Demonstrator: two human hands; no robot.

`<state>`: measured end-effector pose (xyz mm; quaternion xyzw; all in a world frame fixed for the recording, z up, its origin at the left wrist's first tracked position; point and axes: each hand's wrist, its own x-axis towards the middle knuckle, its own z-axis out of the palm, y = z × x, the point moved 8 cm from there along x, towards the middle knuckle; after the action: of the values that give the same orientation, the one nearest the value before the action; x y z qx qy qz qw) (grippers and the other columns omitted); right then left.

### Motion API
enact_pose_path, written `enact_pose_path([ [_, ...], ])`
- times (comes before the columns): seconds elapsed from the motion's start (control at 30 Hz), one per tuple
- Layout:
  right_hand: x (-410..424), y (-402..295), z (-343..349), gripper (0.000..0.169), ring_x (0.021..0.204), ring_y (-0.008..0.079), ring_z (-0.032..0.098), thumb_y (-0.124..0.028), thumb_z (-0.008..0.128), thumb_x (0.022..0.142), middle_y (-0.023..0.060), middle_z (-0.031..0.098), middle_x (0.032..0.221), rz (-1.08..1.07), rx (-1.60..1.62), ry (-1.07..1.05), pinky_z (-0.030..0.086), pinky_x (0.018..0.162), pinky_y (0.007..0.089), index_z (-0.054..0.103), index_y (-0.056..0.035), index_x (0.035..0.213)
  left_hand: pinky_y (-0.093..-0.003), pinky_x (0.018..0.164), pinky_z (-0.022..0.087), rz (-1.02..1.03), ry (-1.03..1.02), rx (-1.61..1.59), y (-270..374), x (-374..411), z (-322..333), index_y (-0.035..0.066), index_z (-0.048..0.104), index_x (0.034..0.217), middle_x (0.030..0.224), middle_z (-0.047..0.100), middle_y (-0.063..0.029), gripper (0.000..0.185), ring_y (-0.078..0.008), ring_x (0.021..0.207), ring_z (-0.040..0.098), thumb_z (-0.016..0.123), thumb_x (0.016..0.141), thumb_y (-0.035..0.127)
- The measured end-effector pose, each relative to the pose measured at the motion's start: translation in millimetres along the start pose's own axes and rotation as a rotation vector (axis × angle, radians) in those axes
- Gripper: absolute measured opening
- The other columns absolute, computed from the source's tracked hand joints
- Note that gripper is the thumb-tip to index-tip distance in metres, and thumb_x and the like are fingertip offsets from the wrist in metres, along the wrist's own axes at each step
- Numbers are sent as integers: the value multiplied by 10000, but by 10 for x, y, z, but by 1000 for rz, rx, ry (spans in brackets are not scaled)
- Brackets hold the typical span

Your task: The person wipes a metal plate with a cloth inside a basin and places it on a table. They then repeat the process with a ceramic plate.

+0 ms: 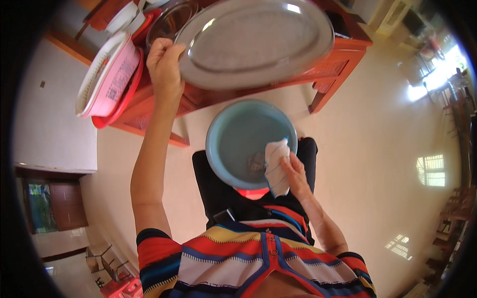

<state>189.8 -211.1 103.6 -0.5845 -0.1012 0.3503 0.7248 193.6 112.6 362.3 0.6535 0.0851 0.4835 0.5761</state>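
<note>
My left hand (166, 63) grips the left end of an oval metal platter (257, 41), raised in front of me over the near edge of a red wooden table. In my right hand (296, 173) is a folded white cloth (277, 167) with blue edging, held over the right rim of a blue basin (213, 149). The basin stands between my knees and contains water. A greyish, crumpled thing (257, 162) lies in the water, too unclear to name.
The red wooden table (339, 67) stands just ahead. On its left are a pink and white plastic basket (115, 78), a red tray (138, 78) under it, a glass lid or bowl (167, 22) and white bowls (123, 16). Red plastic stools (123, 287) stand at lower left.
</note>
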Motion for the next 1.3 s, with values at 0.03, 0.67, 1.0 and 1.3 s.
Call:
enact_pose_path([
  [0.03, 6, -48, -10, 183, 763, 23, 469, -222, 514, 923, -66, 544, 816, -18, -48, 9, 407, 663, 194, 571, -71, 1010, -187, 504, 293, -42, -11, 98, 71, -170, -97, 72, 462, 701, 620, 395, 47, 141, -40, 565, 363, 577, 755, 11],
  [0.67, -39, 75, 2, 236, 660, 69, 382, -226, 547, 886, 25, 436, 659, 20, -492, -69, 370, 576, 254, 477, -6, 837, -272, 485, 351, -327, -91, 580, -1069, -2367, -867, 34, 368, 751, 601, 361, -33, 182, -109, 544, 375, 540, 810, 31],
  [1.0, 367, -1075, 946, 204, 749, 396, 562, -191, 547, 835, 239, 563, 766, -371, -932, -238, 441, 639, 393, 512, -3, 907, -270, 488, 334, -385, -5, 492, -1437, -2717, -1093, 23, 378, 724, 591, 375, -33, 174, -106, 538, 371, 542, 783, 26],
  [1.3, 1742, -2479, 2101, 356, 739, 351, 594, -310, 585, 817, 214, 591, 813, -987, -1210, -59, 456, 662, 431, 541, -15, 1012, -280, 507, 388, -470, 91, 503, -1573, -2873, -1189, 22, 416, 750, 586, 431, -50, 154, -130, 535, 416, 567, 766, 45],
])
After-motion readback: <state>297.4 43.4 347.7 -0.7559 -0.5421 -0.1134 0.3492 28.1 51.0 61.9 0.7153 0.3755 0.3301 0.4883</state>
